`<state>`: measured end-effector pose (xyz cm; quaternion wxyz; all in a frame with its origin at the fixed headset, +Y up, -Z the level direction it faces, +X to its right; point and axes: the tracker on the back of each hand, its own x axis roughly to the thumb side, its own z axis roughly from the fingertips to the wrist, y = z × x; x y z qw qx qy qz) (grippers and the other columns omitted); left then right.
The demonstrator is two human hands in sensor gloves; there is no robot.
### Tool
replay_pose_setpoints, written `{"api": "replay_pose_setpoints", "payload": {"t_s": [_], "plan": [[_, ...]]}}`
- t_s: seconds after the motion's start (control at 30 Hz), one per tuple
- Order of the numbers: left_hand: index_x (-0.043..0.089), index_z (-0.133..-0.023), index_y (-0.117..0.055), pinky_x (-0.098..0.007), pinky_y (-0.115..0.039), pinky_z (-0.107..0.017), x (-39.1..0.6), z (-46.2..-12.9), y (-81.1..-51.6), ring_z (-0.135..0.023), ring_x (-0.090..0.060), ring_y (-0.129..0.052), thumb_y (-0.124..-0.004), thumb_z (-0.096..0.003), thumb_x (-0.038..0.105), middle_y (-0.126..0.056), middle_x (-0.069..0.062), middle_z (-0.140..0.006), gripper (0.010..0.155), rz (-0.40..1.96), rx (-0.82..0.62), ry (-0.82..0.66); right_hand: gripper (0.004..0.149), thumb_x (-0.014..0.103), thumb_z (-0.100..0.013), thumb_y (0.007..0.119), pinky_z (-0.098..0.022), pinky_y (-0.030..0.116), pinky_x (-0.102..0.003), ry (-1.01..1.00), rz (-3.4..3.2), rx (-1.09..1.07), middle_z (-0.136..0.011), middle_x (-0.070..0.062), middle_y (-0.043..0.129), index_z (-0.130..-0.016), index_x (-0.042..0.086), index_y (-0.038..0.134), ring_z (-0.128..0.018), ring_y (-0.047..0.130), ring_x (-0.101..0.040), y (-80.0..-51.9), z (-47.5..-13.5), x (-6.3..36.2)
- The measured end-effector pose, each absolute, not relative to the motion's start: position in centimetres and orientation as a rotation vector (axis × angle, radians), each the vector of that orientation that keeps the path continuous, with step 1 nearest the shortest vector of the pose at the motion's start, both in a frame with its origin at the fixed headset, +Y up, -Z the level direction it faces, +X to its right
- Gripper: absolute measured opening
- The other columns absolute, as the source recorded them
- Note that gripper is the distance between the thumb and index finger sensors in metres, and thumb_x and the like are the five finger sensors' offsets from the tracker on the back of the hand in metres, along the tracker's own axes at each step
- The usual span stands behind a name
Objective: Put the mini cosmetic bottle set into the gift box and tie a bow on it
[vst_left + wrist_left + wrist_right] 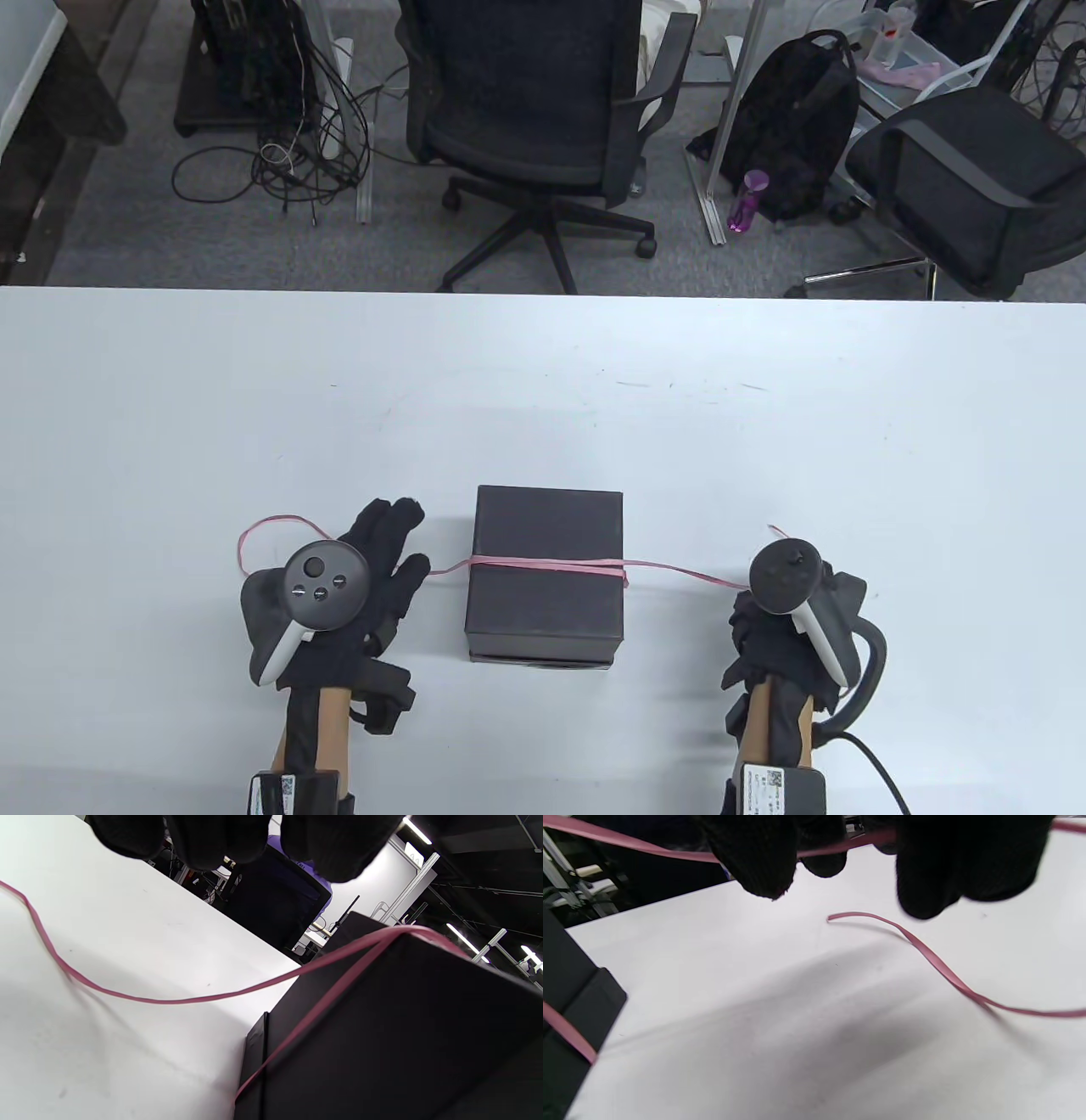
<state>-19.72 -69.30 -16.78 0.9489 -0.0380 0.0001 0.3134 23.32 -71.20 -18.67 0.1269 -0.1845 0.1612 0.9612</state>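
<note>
Gift box sits closed on my tabletop, pink ribbon across it; right hand pinches one end, left hand lies open over the other

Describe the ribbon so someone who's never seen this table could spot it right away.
On the white table, near its front edge, a closed black box sits between two gloved hands. The ribbon is the thin pink strip across the box's top, trailing toward each hand. It is the only coloured thing on the table.
</note>
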Motion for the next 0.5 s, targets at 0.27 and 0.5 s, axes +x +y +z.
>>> {"api": "replay_pose_setpoints", "payload": {"t_s": [0.27, 0.5], "plan": [[0.023, -0.116, -0.055, -0.064, -0.069, -0.071, -19.4, -17.2, -70.0, -0.104, -0.047, -0.072, -0.078, -0.057, 0.038, -0.056, -0.019, -0.118, 0.065, 0.668, -0.129, -0.05, 0.059, 0.02, -0.06, 0.074, -0.034, 0.085, -0.039, 0.324, 2.823, -0.481, -0.102, -0.041, 0.063, -0.111, -0.004, 0.057, -0.047, 0.096, -0.025, -69.2, -18.3, 22.1], [0.019, -0.119, -0.035, -0.07, -0.062, -0.074, -17.2, -17.9, -71.8, -0.11, -0.047, -0.066, -0.08, -0.0551, 0.03, -0.056, -0.012, -0.119, 0.079, 0.67, -0.171, -0.221, 0.062, 0.016, -0.059, 0.073, -0.059, 0.055, -0.078, 0.305, 2.226, 0.247, -0.109, -0.048, 0.033, -0.111, -0.011, 0.051, -0.089, 0.05, -0.07, -70.7, -19.5, 17.5]]}}
